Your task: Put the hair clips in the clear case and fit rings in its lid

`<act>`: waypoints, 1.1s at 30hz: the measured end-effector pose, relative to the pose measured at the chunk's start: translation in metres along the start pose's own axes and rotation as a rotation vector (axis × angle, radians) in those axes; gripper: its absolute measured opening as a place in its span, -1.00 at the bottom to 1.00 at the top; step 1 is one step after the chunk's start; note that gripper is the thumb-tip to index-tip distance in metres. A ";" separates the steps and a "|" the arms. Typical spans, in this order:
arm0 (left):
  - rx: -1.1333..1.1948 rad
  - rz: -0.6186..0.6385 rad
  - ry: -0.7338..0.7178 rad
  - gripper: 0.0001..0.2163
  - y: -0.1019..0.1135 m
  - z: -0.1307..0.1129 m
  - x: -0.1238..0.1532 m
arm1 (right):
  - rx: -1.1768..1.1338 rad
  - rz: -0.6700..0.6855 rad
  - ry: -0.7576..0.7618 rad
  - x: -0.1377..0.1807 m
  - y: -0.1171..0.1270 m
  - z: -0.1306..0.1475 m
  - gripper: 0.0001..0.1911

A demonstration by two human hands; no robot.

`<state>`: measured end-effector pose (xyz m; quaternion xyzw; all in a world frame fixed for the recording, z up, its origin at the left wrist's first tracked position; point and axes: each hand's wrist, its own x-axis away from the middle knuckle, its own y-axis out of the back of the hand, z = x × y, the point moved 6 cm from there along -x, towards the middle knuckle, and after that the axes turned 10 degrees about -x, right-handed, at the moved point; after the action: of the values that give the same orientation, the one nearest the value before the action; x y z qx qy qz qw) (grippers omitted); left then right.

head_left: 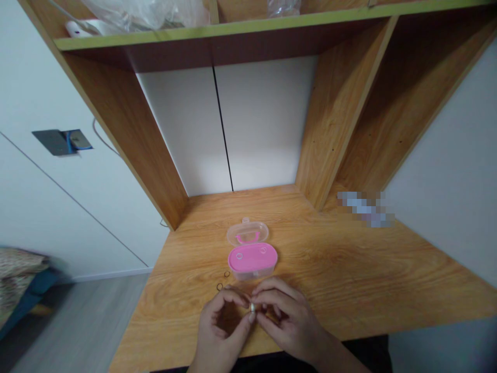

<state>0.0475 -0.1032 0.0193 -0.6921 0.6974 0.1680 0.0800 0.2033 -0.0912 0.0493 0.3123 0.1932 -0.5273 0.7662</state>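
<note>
Left hand [225, 324] and right hand [289, 316] meet over the desk [349, 285], the left thumb and forefinger pinching a small pale band [252, 307], the right fingers bent close against it, their grip unclear. Just beyond sits a box [254, 273], pink tray [252, 258] holding two pale rings [263, 250], clear lid [247, 233] open behind; two dark rings [219, 286] lie left.

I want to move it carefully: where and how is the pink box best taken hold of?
Probably by both rounded ends of the pink box, from left and right: its long oval body lies crosswise. The clear lid, with the pink handle, lies open behind.
</note>
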 end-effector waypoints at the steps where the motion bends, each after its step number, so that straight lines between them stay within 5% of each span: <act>1: -0.018 -0.001 -0.005 -0.93 0.001 0.000 0.000 | -0.001 0.004 0.000 0.000 0.000 0.000 -0.67; 33: -0.103 0.018 0.037 -0.92 0.003 0.010 0.001 | 0.019 0.033 -0.018 0.005 -0.002 -0.008 -0.64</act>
<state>0.0431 -0.1011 0.0099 -0.6919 0.6954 0.1917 0.0300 0.2031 -0.0896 0.0400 0.3181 0.1759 -0.5191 0.7736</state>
